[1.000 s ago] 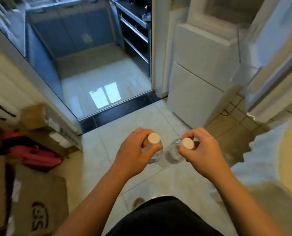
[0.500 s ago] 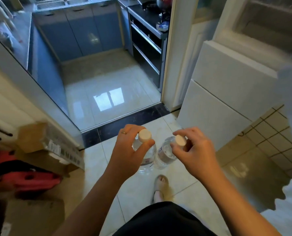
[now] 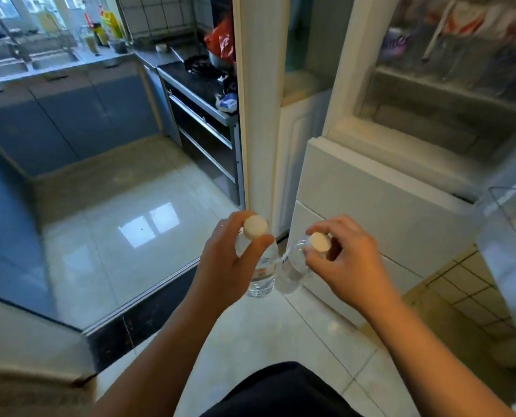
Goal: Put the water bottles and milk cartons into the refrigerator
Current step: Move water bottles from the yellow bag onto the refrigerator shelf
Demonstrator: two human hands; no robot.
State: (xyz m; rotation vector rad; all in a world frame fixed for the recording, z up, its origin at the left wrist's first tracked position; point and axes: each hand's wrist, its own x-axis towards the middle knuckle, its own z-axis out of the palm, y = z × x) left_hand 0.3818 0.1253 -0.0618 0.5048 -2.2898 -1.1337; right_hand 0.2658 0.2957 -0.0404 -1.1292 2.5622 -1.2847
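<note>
Blue cabinets (image 3: 70,118), black stove (image 3: 198,78), sink (image 3: 53,60), glossy floor (image 3: 115,212).

Cannot read the label print on the left water bottle (image 3: 264,267) or the right water bottle (image 3: 291,273): too small. Found the neck of each partly covered by the left hand (image 3: 226,266) and right hand (image 3: 350,266). Unable to identify the blurred contents on the refrigerator (image 3: 356,188) shelves. Noted its door bin (image 3: 509,236) cut off at the right edge. Cannot make out the containers on the far worktop (image 3: 112,58).
</note>
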